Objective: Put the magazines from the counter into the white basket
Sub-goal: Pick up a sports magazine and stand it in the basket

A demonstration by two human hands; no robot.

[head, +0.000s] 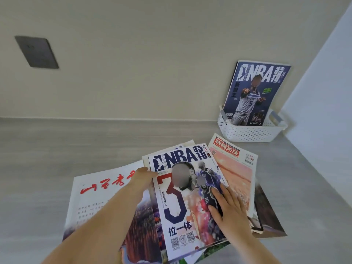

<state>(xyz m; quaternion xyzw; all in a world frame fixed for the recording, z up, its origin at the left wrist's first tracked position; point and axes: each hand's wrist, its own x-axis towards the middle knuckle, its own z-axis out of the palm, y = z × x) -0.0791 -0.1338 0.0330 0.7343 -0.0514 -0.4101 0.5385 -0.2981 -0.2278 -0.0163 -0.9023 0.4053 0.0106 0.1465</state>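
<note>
A pile of magazines lies on the grey counter (57, 149) in front of me. On top is an NBA magazine with a big "3" (177, 202). My left hand (142, 180) grips its left edge, fingers tucked under the cover. My right hand (226, 204) rests flat on its right side, fingers spread. Beneath it lie a white magazine with red brush writing (95, 197) on the left and an orange-covered one with a red title (236, 168) on the right. The white basket (249, 132) stands at the back right, with a blue NBA magazine (253, 92) upright in it, leaning on the wall.
A dark wall plate (37, 52) sits on the beige back wall at upper left. A pale side wall (323, 92) closes the counter on the right, just beyond the basket. More magazine corners, one of them dark (270, 216), stick out under the pile.
</note>
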